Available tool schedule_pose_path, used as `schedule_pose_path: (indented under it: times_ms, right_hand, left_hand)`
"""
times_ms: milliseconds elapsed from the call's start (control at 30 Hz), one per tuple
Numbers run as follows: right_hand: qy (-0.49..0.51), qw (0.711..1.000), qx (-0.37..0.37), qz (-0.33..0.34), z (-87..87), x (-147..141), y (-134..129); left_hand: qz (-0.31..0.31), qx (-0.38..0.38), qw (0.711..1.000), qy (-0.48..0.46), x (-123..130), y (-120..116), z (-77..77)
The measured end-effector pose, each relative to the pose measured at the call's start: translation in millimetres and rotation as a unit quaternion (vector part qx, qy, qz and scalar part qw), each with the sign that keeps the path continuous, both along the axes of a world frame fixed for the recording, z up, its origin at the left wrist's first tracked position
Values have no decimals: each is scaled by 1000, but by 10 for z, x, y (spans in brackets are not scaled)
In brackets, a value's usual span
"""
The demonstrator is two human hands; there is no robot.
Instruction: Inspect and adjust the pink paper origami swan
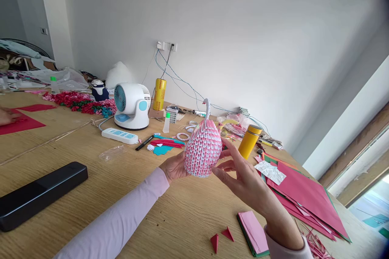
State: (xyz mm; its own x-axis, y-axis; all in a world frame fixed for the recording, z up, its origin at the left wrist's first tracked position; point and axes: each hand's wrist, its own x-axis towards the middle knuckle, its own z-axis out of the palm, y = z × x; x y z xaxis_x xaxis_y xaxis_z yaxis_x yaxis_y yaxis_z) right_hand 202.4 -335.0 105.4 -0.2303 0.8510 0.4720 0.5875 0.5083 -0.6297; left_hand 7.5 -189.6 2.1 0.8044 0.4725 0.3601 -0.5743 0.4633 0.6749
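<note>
At the far left edge, another person's hand (5, 116) rests on a red paper sheet (18, 124) lying on the wooden table (91, 162). Nearer the camera, a long black bar (39, 195) lies flat on the table. Further back sit a heap of red and pink paper pieces (80, 103), a white and blue fan (132, 106) and a white power strip (119, 136), with a black marker (144, 143) just beside it. The left hand (174, 166), in a pale pink sleeve, cups the paper swan (203, 147) from the left and below, its fingers wrapped behind the body and mostly hidden. The swan, built of pink and white folded pieces, is held upright above the middle of the table, neck up. The right hand (243, 176) has its fingers (223, 176) spread open, the tips touching the swan's right side. Behind stands a yellow flask (249, 141). To the right lies a stack of red paper (304, 198); near the front edge lie a pink pad (253, 232) and two small red triangles (221, 238).
</note>
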Motion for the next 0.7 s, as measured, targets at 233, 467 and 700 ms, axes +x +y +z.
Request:
schedule_pose_path:
  times_ms: [233,467,700]
  right_hand:
    - [-8,1000,9,-9,8,-4,4]
    - [-10,1000,18,-8,-10,4,13]
    - [-6,1000,10,-14,-15,12,18]
  left_hand:
    - [-11,30,999,1,12,-29,50]
    - [-18,41,999,-12,15,-42,60]
    - [6,36,999,9,21,-60,84]
